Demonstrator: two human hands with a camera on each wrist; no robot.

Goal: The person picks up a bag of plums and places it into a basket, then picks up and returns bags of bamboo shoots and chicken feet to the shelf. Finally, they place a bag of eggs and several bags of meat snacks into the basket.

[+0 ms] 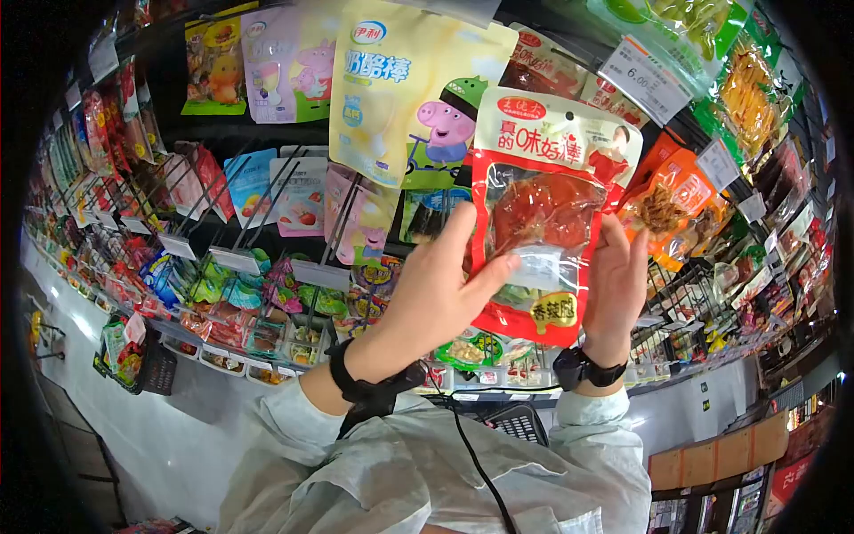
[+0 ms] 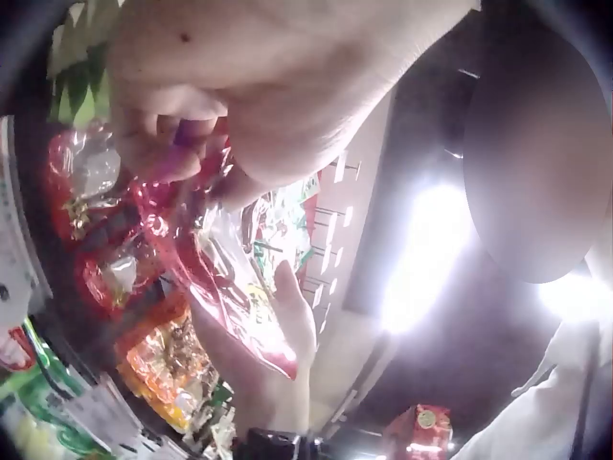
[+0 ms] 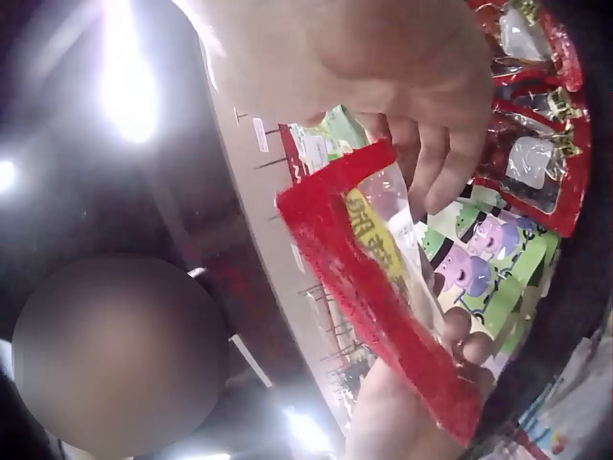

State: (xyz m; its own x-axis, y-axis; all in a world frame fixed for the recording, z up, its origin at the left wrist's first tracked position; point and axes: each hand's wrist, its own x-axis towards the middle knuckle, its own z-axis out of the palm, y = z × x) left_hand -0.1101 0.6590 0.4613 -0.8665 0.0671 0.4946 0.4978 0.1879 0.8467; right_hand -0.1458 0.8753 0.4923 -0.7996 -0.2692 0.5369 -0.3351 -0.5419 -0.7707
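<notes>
A red and white packet of leg-shaped meat (image 1: 543,214) is held up before the shelf, its printed front toward the head camera. Through its clear window show a glossy red-brown piece and a white wrapped end. My left hand (image 1: 431,289) grips the packet's left edge, with the thumb laid across the front. At the opposite edge, my right hand (image 1: 618,289) holds the packet from the side and behind. The right wrist view has this hand's curled fingers (image 3: 426,158) against the packet's back, beside its red border (image 3: 383,316).
Hanging behind are a yellow Peppa Pig pouch (image 1: 382,98), similar red packets (image 1: 543,67) and orange snack bags (image 1: 672,209). A price tag (image 1: 645,78) juts out at upper right. Metal hooks and lower rows of snacks spread to the left. A dark shopping basket (image 1: 158,369) stands lower left.
</notes>
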